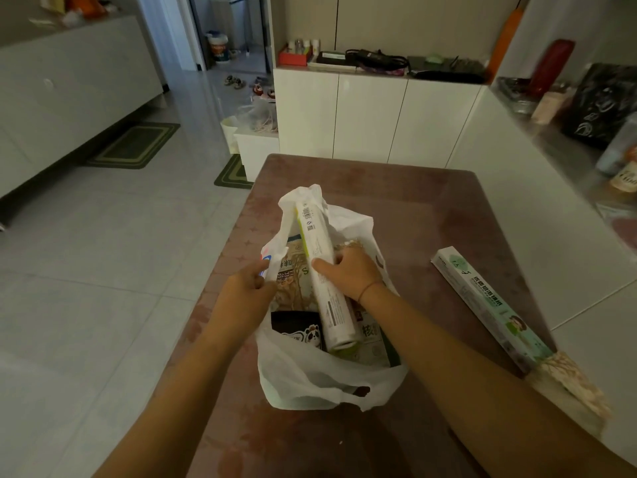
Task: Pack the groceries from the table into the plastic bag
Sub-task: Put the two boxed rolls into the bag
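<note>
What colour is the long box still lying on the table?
Pale mint green and white with dark printed text; the long box shows in the head view.

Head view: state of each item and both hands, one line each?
Plastic bag: open on the table, partly filled.
Long white box: lying in the bag's mouth, far end poking out.
Left hand: gripping the bag's left edge.
Right hand: gripping the long white box.
Green box: flat on the table, right of the bag, unpacked.
</note>
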Action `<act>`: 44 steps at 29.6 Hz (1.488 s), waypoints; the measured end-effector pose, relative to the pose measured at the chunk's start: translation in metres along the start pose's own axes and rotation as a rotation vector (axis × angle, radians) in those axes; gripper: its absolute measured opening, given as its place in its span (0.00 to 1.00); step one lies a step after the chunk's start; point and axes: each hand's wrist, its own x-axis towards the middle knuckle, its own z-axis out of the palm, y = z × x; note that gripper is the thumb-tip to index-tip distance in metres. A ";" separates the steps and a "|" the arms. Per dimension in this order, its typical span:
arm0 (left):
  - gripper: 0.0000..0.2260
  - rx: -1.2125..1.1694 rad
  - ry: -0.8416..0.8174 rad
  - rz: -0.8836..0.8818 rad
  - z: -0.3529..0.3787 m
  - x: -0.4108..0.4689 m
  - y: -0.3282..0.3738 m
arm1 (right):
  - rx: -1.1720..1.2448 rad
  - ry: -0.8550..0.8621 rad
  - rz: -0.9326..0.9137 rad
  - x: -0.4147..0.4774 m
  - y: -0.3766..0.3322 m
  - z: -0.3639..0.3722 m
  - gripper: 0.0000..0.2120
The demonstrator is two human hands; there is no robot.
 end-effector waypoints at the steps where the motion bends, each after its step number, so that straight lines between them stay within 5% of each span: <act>1: 0.17 -0.017 0.000 -0.006 0.000 0.001 0.000 | -0.056 0.021 -0.022 0.001 0.003 0.002 0.18; 7: 0.14 -0.088 0.041 -0.007 0.004 -0.004 0.003 | -0.173 -0.046 -0.070 -0.010 0.001 -0.002 0.32; 14: 0.04 0.023 0.083 -0.056 0.010 0.003 0.003 | -0.208 -0.246 -0.085 -0.041 0.009 -0.015 0.33; 30: 0.05 0.045 0.139 -0.058 0.015 0.005 0.004 | -0.367 -0.269 -0.008 -0.044 0.002 0.007 0.31; 33: 0.09 0.085 0.178 -0.061 0.014 0.008 0.003 | -0.063 -0.114 -0.201 -0.046 0.012 -0.031 0.16; 36: 0.12 0.124 0.220 -0.059 0.018 0.009 0.003 | 0.150 0.401 -0.328 -0.037 0.045 -0.072 0.10; 39: 0.11 0.176 0.260 -0.066 0.023 0.011 0.004 | 0.119 0.682 -0.152 -0.015 0.110 -0.091 0.10; 44: 0.09 0.279 0.287 -0.048 0.034 0.009 0.007 | -0.341 0.393 0.362 0.019 0.227 -0.099 0.39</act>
